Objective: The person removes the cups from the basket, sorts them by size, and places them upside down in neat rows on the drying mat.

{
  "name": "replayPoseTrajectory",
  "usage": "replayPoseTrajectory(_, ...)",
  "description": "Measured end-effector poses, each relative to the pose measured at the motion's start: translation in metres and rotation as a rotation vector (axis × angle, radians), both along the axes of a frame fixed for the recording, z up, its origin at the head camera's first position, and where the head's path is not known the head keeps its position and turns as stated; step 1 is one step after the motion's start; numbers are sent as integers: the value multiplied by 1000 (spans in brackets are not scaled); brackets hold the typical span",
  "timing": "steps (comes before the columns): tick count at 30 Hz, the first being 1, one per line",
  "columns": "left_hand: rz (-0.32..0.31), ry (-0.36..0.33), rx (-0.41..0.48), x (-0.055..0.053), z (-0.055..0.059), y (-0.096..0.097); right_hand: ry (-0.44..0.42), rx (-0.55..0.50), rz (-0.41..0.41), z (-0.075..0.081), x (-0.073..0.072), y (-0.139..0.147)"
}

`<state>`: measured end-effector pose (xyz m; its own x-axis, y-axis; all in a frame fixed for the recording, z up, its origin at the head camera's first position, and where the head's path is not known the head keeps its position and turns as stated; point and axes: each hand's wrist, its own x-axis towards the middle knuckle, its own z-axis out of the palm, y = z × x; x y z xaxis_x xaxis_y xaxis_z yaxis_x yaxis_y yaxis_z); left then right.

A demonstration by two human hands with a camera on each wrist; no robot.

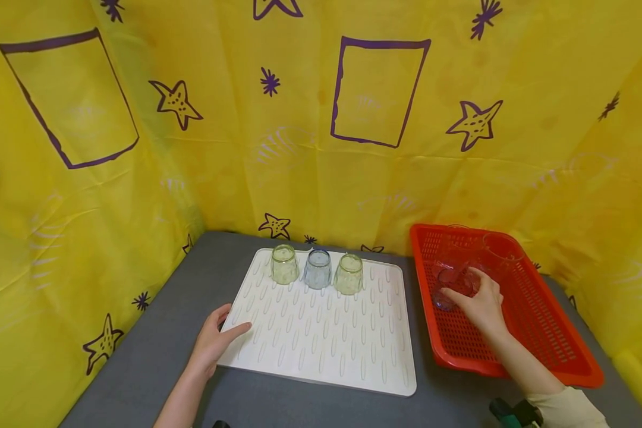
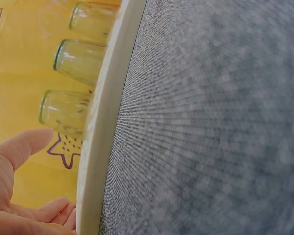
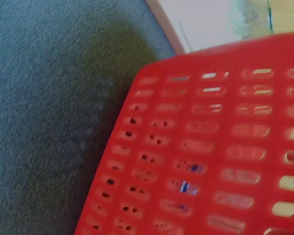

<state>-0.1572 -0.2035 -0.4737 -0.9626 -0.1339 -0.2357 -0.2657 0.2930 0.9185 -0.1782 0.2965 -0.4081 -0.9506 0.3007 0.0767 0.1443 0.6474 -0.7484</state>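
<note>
L hand [image 1: 212, 340] spread wide at mat [image 1: 321, 339] edge, R hand [image 1: 481, 302] part-curled at glass [image 1: 443, 303] in bskt [image 1: 545, 327], grip unclear.

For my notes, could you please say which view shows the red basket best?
The head view, since nearly the whole red basket shows. The right wrist view shows only part, close up; the left wrist view, none.

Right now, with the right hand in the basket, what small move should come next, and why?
I'd probably have the right hand close more firmly on the blue-tinted glass at its thumb before lifting. Its thumb and fingers are about that glass, but how firm the hold is can't be told. A clear glass sits behind it in the basket, so a slip might knock that.
</note>
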Motion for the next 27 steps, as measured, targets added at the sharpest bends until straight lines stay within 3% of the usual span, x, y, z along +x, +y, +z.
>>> replayPoseTrajectory(14, 0, 8, -9, 0, -1, 0, -184, -11, 58, -8, -13, 17)
replayPoseTrajectory(20, 3, 19, -8, -1, -2, 0, -259, -130, 152, -10, -14, 21)
replayPoseTrajectory(27, 2, 46, -6, -2, -3, 0, -306, -322, 195, -17, -15, 21)
